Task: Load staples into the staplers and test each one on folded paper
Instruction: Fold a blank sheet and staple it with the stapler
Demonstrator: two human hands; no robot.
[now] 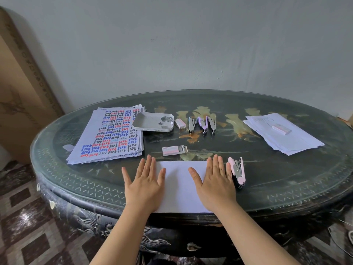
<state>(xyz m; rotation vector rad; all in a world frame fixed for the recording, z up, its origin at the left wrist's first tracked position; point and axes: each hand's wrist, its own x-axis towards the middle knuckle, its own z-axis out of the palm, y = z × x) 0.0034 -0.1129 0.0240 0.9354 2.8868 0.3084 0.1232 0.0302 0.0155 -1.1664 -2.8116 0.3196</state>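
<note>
A white sheet of paper (181, 186) lies flat at the near edge of the table. My left hand (144, 183) rests palm down on its left edge, fingers spread. My right hand (214, 182) presses flat on its right side. A pink stapler (238, 172) lies open just right of my right hand, touching nothing. A staple box (173, 150) with its drawer slid out sits beyond the paper. Three more staplers (203, 124) lie open in a row farther back, beside a small closed staple box (180, 123).
A white tray (147, 122) holds several loose staple strips. A stack of printed sheets (112, 134) lies at the left. Plain sheets (282, 134) with another staple box (281, 129) on top lie at the right. The dark oval table (286, 178) stands against a wall.
</note>
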